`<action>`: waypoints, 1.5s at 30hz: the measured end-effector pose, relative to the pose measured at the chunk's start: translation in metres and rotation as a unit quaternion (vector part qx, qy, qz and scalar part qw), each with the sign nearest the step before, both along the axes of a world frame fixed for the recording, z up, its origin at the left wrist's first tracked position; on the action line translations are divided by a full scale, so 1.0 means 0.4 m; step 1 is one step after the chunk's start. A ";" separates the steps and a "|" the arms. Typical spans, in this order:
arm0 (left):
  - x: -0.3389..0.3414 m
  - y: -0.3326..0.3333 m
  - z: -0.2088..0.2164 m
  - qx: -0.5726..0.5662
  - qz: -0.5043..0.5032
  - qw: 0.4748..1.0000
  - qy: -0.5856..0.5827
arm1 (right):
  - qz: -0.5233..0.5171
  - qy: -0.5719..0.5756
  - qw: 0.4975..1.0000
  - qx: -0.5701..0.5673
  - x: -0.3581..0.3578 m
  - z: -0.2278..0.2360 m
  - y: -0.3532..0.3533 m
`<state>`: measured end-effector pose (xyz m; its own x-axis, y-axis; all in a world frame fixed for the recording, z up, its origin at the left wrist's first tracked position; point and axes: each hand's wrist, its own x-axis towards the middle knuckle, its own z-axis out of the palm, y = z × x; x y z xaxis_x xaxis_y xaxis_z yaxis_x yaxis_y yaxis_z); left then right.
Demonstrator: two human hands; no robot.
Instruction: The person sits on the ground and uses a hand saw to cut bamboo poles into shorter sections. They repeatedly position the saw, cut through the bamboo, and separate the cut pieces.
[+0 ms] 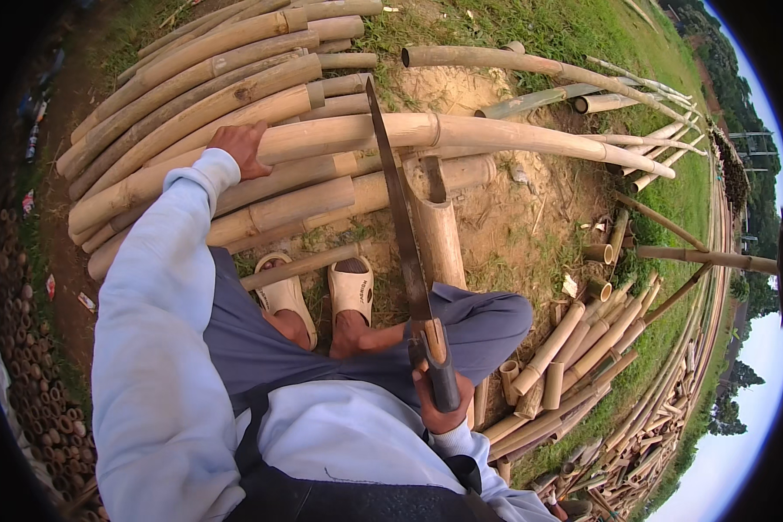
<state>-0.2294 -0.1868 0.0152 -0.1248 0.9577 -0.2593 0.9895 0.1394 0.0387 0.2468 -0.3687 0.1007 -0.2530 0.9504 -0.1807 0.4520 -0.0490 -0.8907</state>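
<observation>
A long, pale bamboo pole (513, 135) lies crosswise in front of me. My left hand (240, 150) is closed over its left part, fingers wrapped on the top. In my right hand (444, 407), close to my body, is the dark handle of a hand saw (400, 209). The long, brownish blade points away from me and crosses the pole right of my left hand; I cannot tell whether its teeth have cut in. Below the pole stands a thick bamboo post (439, 230) with a notched top, next to my bent knee.
Stacked bamboo lengths (209, 74) lie at the far left. More long poles (539, 63) stretch to the right. Short cut pieces (574, 348) are heaped beside my right knee, with a larger pile (635, 461) farther right. My sandals (352, 291) rest on the dirt.
</observation>
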 end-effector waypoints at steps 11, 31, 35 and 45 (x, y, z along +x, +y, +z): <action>0.016 0.016 -0.014 0.007 -0.015 1.000 -0.004 | 0.013 0.108 0.992 0.071 -0.332 -0.156 0.484; 0.008 0.033 0.012 -0.002 -0.015 1.000 0.009 | -0.034 0.108 0.993 0.024 -0.220 -0.159 0.294; -0.003 0.002 -0.003 0.012 -0.002 1.000 0.002 | -0.030 0.013 0.998 -0.055 -0.049 0.000 0.038; 0.031 0.050 0.022 -0.012 -0.009 1.000 -0.002 | -0.018 0.140 0.988 0.055 -0.305 -0.161 0.470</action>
<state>-0.2172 -0.1669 0.0241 -0.1074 0.9534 -0.2821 0.9916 0.1232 0.0389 0.1248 -0.1807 0.0364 -0.2432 0.9700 -0.0028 0.1868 0.0440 -0.9814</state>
